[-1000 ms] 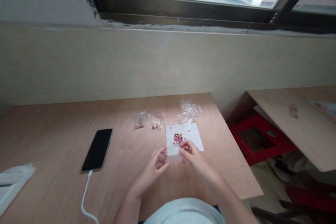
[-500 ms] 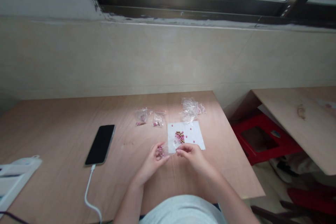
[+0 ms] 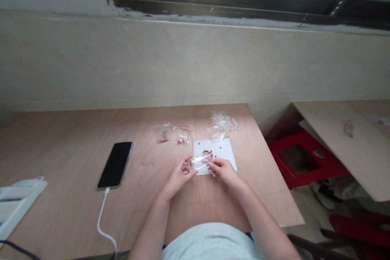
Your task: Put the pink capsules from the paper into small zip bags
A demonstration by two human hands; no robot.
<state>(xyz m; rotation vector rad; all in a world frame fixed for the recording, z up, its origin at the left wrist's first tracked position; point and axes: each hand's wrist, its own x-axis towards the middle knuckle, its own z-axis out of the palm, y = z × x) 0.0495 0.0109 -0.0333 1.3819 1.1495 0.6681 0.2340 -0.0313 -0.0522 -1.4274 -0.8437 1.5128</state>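
A small clear plastic bag [image 3: 200,161] with pink beads at its left end is stretched between my two hands, over a white sheet of paper [image 3: 228,155]. My left hand [image 3: 179,175] is closed around the bead-filled end. At the opposite end, the fingers of my right hand [image 3: 224,171] pinch the plastic. Pink and gold beads [image 3: 207,152] lie in a small pile on the paper, partly hidden behind the bag. A few single pink beads are scattered around that pile.
Two filled clear bags [image 3: 164,133] lie left of the paper, and a heap of clear bags [image 3: 219,125] sits behind it. A black phone [image 3: 115,165] on a white cable rests to the left. A red stool [image 3: 304,158] stands beyond the table's right edge.
The bag was lower and bunched near my left hand; now it is stretched out level between both hands. My right hand has taken hold of its right end.
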